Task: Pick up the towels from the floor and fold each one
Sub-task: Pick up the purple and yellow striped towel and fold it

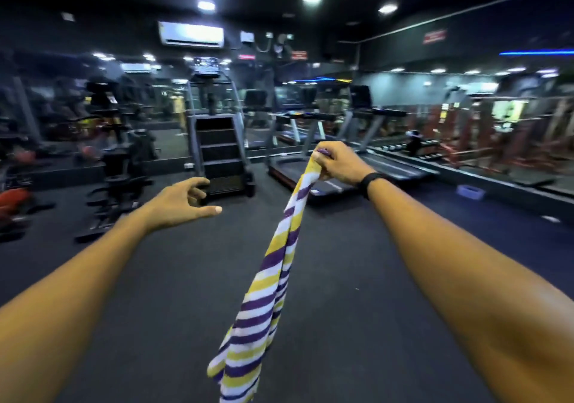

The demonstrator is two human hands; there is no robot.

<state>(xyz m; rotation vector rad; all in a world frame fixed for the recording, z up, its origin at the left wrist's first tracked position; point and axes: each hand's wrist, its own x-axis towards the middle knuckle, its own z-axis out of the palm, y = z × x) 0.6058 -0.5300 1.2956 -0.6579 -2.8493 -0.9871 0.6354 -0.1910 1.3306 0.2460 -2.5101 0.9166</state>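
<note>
A towel (267,281) striped purple, yellow and white hangs lengthwise in the air in front of me. My right hand (337,163) grips its top end, arm stretched forward at chest height. The towel's lower end trails down past the bottom of the view. To the left of the towel, my left hand (186,204) reaches forward, holding nothing, its fingers loosely curled and its thumb pointing toward the cloth without touching it. A black band sits on my right wrist.
I stand on a dark rubber gym floor (357,278). A stair-climber machine (217,142) stands ahead, treadmills (326,166) to its right, weight racks and plates (115,185) at the left. Mirrors and red machines line the right wall.
</note>
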